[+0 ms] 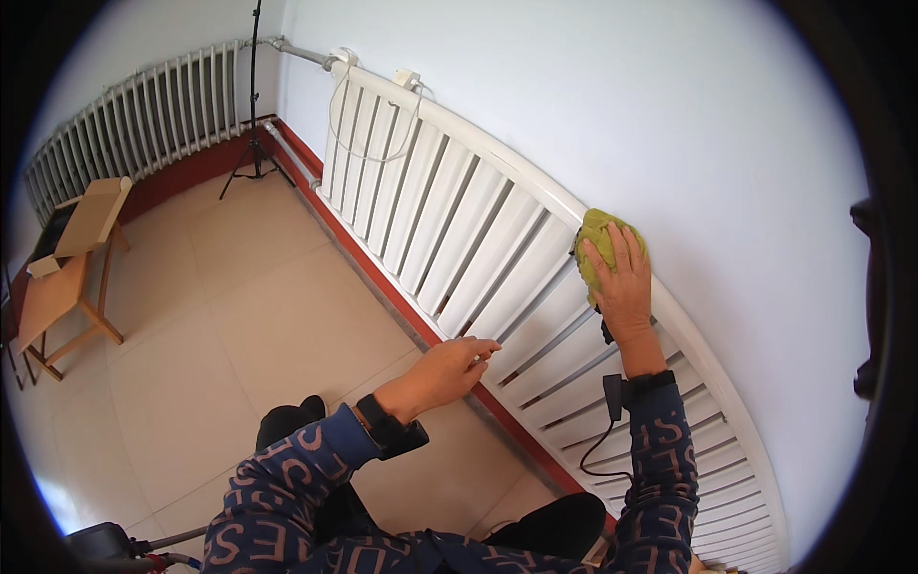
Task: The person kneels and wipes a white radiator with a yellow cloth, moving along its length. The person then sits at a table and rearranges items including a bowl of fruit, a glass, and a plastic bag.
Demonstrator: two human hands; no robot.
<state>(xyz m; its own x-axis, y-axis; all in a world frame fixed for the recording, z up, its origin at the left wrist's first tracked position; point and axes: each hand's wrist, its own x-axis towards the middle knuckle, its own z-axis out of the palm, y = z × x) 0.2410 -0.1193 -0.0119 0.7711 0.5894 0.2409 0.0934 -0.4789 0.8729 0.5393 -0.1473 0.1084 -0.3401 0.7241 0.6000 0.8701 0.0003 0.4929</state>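
Observation:
A yellow-green cloth [597, 240] is pressed by my right hand [625, 287] onto the rounded top rail of a long white radiator [470, 215]. The fingers lie spread over the cloth, and some dark material shows at its lower edge. My left hand [448, 369] is held in front of the radiator's lower part, fingers loosely bent, with nothing seen in it. Both wrists wear black straps with devices; a dark cable [599, 470] hangs by the right one.
A thin white cable [369, 159] loops over the radiator's far end from white boxes on top. A black tripod [254, 154] stands in the corner, near a second radiator [143, 115]. At the left, a wooden folding table or stool [61, 294] holds an opened cardboard box [90, 219].

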